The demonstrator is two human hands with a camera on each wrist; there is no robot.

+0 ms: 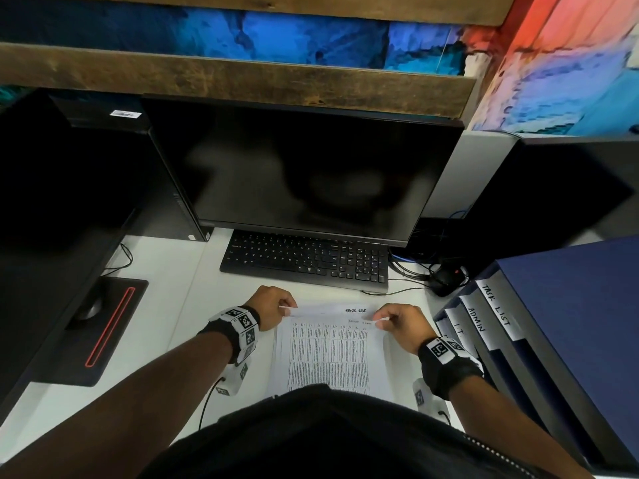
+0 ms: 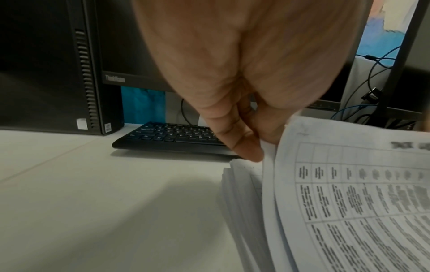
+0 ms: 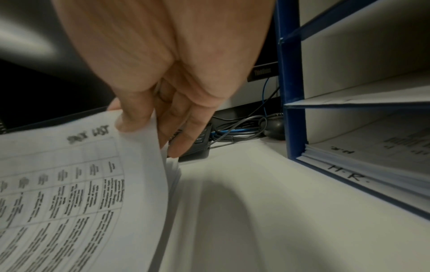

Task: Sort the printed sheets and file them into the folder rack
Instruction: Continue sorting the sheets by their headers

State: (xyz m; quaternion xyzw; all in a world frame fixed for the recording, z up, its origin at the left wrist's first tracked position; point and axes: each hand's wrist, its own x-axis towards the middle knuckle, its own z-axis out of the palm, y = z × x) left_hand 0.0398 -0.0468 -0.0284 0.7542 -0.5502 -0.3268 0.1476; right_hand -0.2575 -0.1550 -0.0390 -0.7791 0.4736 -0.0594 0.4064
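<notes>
Fingertips of the left hand [image 1: 268,305] pinch the top-left corner of 1 printed sheet [image 1: 332,354], thumb over and fingers [image 2: 246,149] under; the right hand [image 1: 403,323] clamps the top-right corner the same way, thumb [image 3: 132,119] on the printed face. That sheet, thin white paper with a ruled table and a handwritten "TASK LIST" heading, curls up off 1 paper stack [image 2: 242,202] lying on the white desk [image 1: 166,305] just before the person. Only the wrist views show the stack's layered edges. To the right stands 1 blue folder rack [image 1: 553,323]; the head view shows 3 readable white labels, "I.T.", "ADMIN" and "TASK LIST", while the right wrist view alone shows an "H.R." slot [image 3: 349,176] holding sheets. Beyond lie 1 black keyboard [image 1: 306,261] and 1 dark monitor [image 1: 304,171].
</notes>
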